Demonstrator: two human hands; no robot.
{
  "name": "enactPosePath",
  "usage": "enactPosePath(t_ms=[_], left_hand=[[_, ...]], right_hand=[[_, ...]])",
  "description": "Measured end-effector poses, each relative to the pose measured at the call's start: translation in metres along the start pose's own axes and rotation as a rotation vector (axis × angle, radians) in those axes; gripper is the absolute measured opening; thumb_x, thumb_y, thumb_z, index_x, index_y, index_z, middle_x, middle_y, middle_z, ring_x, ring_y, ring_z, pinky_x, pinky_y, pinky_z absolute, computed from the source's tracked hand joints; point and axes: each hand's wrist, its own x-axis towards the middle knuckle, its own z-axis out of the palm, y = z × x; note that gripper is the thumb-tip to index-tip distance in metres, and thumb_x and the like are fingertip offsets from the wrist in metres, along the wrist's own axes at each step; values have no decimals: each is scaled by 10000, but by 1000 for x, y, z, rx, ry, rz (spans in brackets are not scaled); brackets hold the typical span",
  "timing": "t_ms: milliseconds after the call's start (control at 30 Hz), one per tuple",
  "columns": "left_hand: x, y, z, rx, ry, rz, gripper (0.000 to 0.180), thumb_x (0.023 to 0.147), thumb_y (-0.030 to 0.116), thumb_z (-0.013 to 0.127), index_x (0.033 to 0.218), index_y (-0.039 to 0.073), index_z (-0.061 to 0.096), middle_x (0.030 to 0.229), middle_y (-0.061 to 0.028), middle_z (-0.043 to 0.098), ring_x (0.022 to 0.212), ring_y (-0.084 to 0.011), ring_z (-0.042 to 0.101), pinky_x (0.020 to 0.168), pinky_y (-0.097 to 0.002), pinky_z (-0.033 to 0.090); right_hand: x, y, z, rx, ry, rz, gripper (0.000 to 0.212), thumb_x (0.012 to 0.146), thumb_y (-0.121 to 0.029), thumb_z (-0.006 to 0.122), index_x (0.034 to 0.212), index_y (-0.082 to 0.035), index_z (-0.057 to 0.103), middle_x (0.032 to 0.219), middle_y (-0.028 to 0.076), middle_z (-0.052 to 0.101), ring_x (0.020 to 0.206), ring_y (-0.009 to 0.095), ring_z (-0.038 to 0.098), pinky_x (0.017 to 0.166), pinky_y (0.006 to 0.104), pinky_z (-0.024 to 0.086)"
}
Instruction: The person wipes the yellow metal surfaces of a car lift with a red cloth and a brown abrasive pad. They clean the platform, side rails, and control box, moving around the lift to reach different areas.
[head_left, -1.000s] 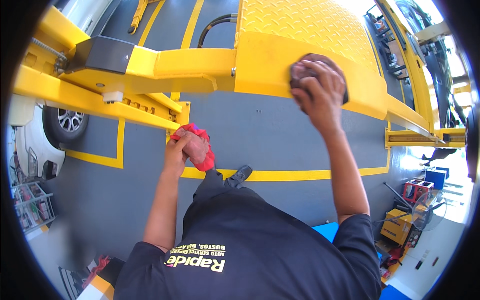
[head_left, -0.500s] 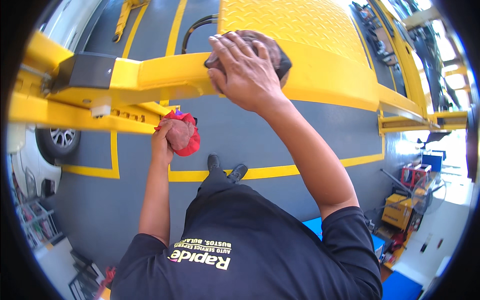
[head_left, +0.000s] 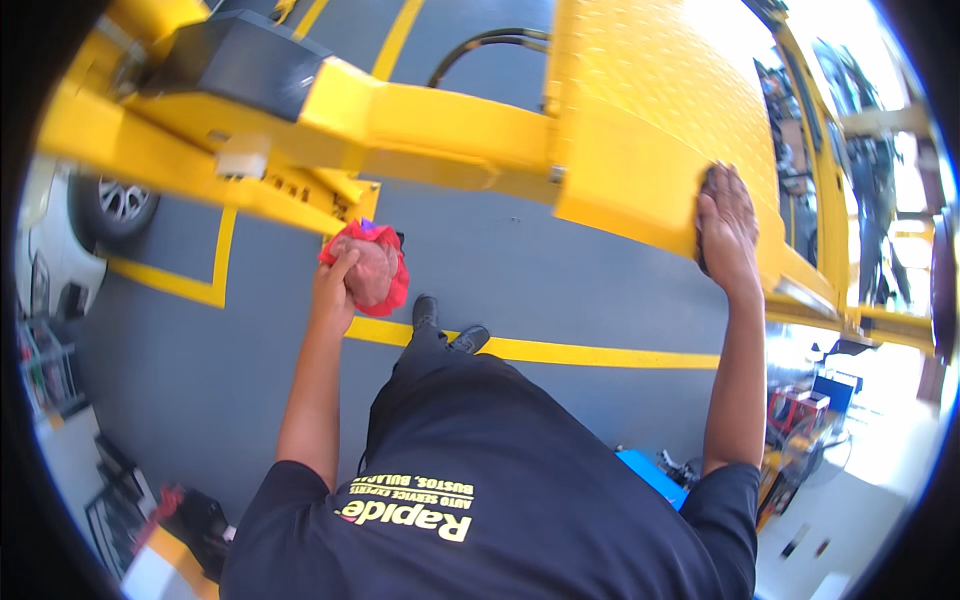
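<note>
Low in front of me, my left hand (head_left: 338, 283) grips a bunched red cloth (head_left: 385, 252) with a brownish-pink part in its middle. A bit of purple shows at its top. Far to the right, my right hand (head_left: 733, 225) presses a dark rag (head_left: 705, 222) against the front lip of a yellow steel ramp plate (head_left: 640, 170). Its fingers lie stretched along the rag, and most of the rag is hidden under the palm. Left of the plate, a yellow lift arm (head_left: 450, 125) joins it.
A black block (head_left: 240, 62) sits on the lift arm. At the left is a white car with its wheel (head_left: 120, 205). A black hose (head_left: 490, 38) curves behind the arm. Yellow lines (head_left: 600, 354) mark the grey floor. Tools and boxes (head_left: 797, 410) stand at the right.
My right hand has slid with the dark rag from the lift arm's end rightward along the plate's lip. The view has shifted. My left hand keeps the red cloth in much the same place.
</note>
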Motion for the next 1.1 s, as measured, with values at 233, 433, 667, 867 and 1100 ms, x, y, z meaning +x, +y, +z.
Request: enactPosePath(t_ms=[233,433,667,867,1100], left_hand=[[12,65,20,144,307,665,370,1039,163,625,1379,18,609,1209,-24,684,1144,-140,623,1028,-302,482],[89,72,116,-61,491,924,649,1097,342,585,1585,-26,365,1534,-198,485,1396,-308,486,1195,-418,362],[53,-93,252,379,375,1121,964,1113,599,402,1683,-100,60,1766,-345,4,1627,-545,25,1306,-621,51],[98,-73,209,430,440,1191,1000,1109,652,372,1699,-54,-20,1770,-306,19,1634,-495,28,1317,-576,55],[92,-18,220,20,524,1140,930,1126,640,315,1717,-7,1,1788,-281,7,1635,-515,0,1303,-621,21]], right_hand=[[20,-100,-4,6,60,-127,594,1135,-350,370,1669,-89,371,1735,167,351,1611,367,294,1324,513,191],[28,-119,-11,-40,190,-270,551,1085,-168,457,1622,-49,428,1706,177,390,1587,386,328,1309,486,247],[33,-113,-11,107,77,-229,623,1118,-382,401,1663,-83,382,1739,179,333,1613,415,253,1311,555,146],[29,-104,-6,125,99,-282,611,1114,-362,392,1657,-83,386,1723,183,359,1602,424,271,1304,573,167],[33,-112,-4,118,154,-299,610,1090,-339,432,1640,-77,420,1693,189,411,1577,431,321,1296,570,203]])
